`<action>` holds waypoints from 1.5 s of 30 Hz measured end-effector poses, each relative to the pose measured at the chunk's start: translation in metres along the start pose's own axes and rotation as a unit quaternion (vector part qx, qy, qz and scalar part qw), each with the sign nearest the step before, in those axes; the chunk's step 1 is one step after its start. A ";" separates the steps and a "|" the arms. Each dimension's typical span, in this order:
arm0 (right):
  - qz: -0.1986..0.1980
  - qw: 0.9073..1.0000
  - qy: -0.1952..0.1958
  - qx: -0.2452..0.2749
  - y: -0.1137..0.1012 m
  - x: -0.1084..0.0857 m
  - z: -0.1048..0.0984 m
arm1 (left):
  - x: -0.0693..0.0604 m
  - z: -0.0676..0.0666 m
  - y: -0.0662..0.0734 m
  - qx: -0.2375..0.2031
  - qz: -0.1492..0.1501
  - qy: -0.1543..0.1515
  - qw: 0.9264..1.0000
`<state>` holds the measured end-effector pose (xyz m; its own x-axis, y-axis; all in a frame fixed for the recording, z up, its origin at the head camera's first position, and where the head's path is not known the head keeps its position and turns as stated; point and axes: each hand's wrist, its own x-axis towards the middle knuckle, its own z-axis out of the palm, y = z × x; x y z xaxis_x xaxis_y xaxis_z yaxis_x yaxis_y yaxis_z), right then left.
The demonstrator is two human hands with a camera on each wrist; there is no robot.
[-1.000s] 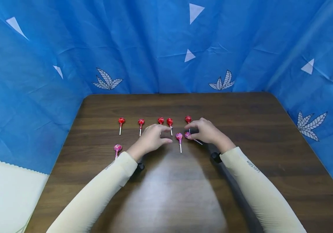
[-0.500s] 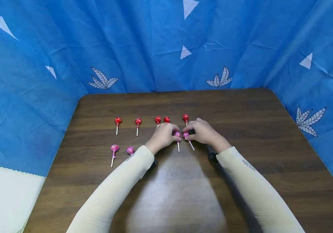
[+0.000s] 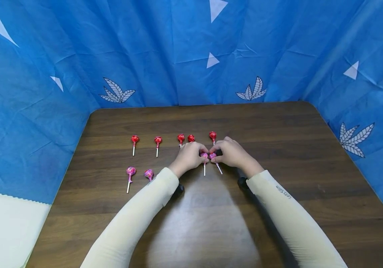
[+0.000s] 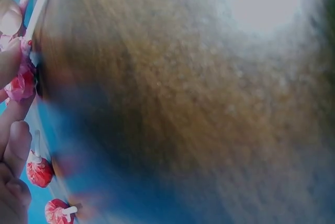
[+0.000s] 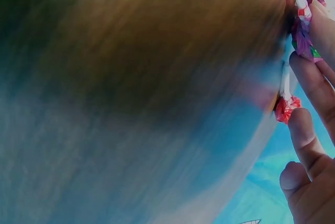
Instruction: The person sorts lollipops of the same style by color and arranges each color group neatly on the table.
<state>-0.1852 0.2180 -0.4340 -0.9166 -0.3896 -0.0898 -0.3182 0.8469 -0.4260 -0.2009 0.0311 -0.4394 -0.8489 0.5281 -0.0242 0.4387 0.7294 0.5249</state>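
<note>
My left hand pinches a pink-wrapped lollipop by its candy head, and the white stick points toward me. Close on its right, my right hand pinches a purple-pink lollipop, its stick slanting down to the right. The two candy heads lie nearly side by side on the table. Just behind the hands are red lollipops: one beyond the right fingers, two more, a left one and a right one, beyond the left hand, which hides part of their sticks.
Two more red lollipops, one and another, lie at the back left. Nearer me are a pink lollipop and a purple one, partly behind my left sleeve. A blue curtain borders the brown wooden table.
My left hand has moved right and now pinches the pink lollipop it was beside. The right hand's lollipop has turned, its stick pointing more toward me. The view has shifted slightly.
</note>
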 end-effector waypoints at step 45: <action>0.043 0.999 -0.028 0.017 -0.002 0.000 -0.001 | -0.069 -0.044 -0.057 -0.143 -0.072 -0.034 0.986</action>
<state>-0.1848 0.2162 -0.4323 -0.9251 -0.3363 -0.1761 -0.2302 0.8658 -0.4442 -0.1803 -0.0661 -0.4302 -0.8700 0.4634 -0.1683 0.2055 0.6511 0.7307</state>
